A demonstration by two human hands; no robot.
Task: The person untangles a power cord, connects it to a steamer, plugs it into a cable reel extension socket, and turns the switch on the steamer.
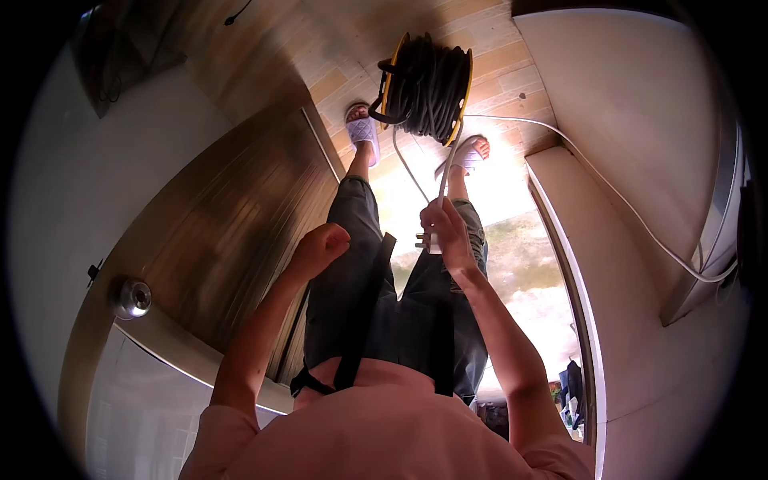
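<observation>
My right hand (448, 232) is closed around a white plug (433, 242) and its light cable, with the plug's prongs pointing left. From this hand the cable runs up to a cable reel (432, 90) with black cable wound between yellow-rimmed sides. The reel stands on the floor beyond my feet. My left hand (322, 246) hangs over my left thigh with its fingers curled in, apart from the plug; whether anything is inside is hidden.
A brown wooden door (232, 232) with a round metal knob (134, 298) stands at the left. At the right, a white cable (612, 186) runs from the reel past a pale wall (632, 104). Slippered feet (362, 132) are on the tiled floor (500, 60).
</observation>
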